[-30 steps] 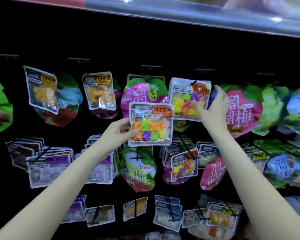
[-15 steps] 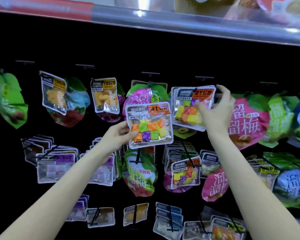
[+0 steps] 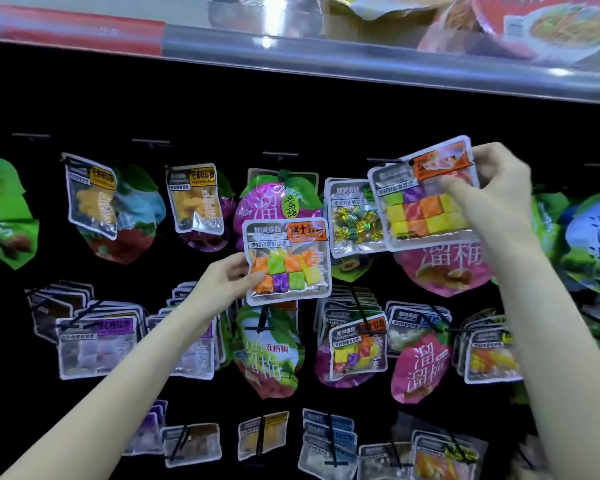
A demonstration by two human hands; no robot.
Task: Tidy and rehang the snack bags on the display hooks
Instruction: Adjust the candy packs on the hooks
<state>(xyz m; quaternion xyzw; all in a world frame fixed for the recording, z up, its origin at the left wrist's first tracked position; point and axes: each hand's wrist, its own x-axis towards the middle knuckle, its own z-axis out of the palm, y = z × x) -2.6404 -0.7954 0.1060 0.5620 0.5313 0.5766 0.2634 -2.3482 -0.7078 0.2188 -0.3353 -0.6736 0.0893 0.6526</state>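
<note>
Snack bags hang in 3 rows on the black display wall [image 3: 326, 109], and 2 of them, both clear packs of coloured candy cubes, are now in the person's hands. The bigger matter is the pack on the right [image 3: 426, 195]: it is held high and tilted, with its hang hole close to the tip of a top-row hook [image 3: 383, 161]. I judge the step in hand is to get this pack onto (or off) that hook, and the frame alone does not tell which. To do it well, the hole should be kept in line with the hook tip and the pack moved straight along the wire, not pulled down, because the thin film at the hole may tear. The foil-candy pack [image 3: 355, 220] just behind it should not be dragged with it.

The right hand [image 3: 499, 195] pinches this pack at its upper right corner, thumb on the front and fingers curled behind the edge.

The left hand [image 3: 229, 282] grips the second cube pack [image 3: 286, 261] by its left edge, thumb on the front, and holds it upright in front of the purple plum bag [image 3: 274, 199], free of any hook.
</note>
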